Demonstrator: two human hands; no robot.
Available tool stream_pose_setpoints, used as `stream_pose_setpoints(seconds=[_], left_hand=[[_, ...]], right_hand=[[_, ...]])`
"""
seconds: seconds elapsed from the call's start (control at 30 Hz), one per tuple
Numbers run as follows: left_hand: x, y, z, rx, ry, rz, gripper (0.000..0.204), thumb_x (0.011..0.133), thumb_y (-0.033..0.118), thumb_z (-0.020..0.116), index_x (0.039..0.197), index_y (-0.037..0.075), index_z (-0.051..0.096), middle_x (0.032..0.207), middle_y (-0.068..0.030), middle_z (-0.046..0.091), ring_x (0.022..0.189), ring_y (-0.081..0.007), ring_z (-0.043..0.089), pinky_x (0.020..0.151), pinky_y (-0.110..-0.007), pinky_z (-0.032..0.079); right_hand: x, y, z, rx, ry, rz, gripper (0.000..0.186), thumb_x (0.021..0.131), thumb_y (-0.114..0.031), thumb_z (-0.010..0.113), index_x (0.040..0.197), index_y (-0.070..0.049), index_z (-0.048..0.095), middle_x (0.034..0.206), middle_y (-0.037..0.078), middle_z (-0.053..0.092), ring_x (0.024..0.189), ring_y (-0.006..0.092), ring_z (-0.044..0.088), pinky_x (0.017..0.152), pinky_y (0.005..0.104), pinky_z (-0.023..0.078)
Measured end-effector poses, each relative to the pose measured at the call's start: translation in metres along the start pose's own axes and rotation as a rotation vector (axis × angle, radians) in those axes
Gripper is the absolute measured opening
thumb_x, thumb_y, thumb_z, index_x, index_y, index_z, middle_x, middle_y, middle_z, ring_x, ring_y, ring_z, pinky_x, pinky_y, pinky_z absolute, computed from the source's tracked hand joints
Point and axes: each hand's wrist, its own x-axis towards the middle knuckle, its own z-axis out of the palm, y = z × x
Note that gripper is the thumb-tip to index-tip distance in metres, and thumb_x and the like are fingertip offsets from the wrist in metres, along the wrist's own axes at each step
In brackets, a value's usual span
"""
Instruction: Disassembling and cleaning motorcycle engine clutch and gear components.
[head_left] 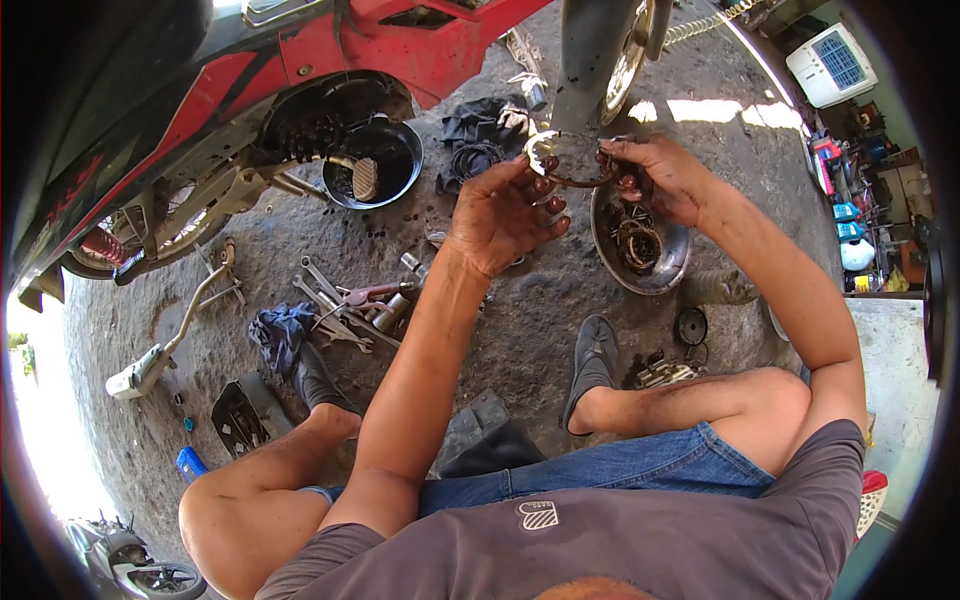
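Note:
A thin brown ring that looks like a clutch plate (580, 184) is held up between my two hands, its left part bright where light falls on it. My left hand (500, 220) pinches the ring's left side near the thumb and index finger, with the other fingers curled loosely and oily. On the opposite side, my right hand (662, 180) grips the rim between thumb and fingers. Just below my right hand, a metal bowl (672, 272) holds several dark ring-shaped parts. Both hands are stained with dark oil.
A red motorcycle (400, 50) leans in at the upper left. Beneath it stands a pan (413, 170) with dark oil and a brush-like block. Wrenches (335, 310), a blue rag (285, 335) and an exhaust pipe (150, 370) lie on the ground to the left. Black cloth (485, 120) lies ahead.

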Motion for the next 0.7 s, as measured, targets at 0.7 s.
stream_pose_setpoints(seconds=[0.7], left_hand=[[-0.028,0.071,0.028,1.208,0.194,0.299,0.055,0.100,0.042,0.062,0.135,0.000,0.060,0.118,-0.0125,0.070,0.104,-0.0189,0.068,0.090,-0.031,0.052]], right_hand=[[-0.034,0.042,-0.126,-0.255,0.231,-0.198,0.024,0.100,-0.032,0.068,0.108,-0.009,0.067,0.089,-0.005,0.063,0.070,0.0037,0.049,0.059,0.0227,0.038]])
